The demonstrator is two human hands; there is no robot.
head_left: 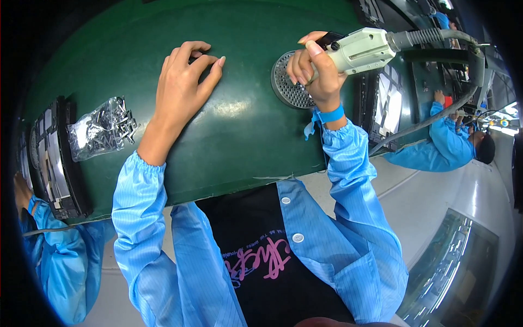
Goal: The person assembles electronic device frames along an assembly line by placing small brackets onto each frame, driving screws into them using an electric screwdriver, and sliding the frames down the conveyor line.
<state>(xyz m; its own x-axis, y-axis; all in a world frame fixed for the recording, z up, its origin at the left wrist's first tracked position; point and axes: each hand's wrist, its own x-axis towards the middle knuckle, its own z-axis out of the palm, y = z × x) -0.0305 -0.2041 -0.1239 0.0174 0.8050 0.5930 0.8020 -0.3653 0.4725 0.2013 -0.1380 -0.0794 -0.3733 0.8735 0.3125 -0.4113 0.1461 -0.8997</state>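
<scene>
My right hand [322, 68] is wrapped around a pale grey-green electric screwdriver [362, 52], its cable end pointing right. The driver's tip is hidden behind my fingers. Just below and left of that hand lies a round metal screw tray [284, 82] dotted with small holes, partly covered by the hand. A blue wrist strap [330, 115] circles my right wrist. Over the green mat [234, 141], my left hand [185, 76] is loosely curled, with a gap between thumb and fingers and nothing visible in it. To its left sits a clear plastic bag of screws [103, 128], some spilling from its mouth.
Black-framed panel units stand at the left [52, 158] and right [388, 103]. The screwdriver's grey cable [463, 98] loops down the right side. A co-worker's blue sleeve [68, 267] is at lower left, another person [449, 139] at far right.
</scene>
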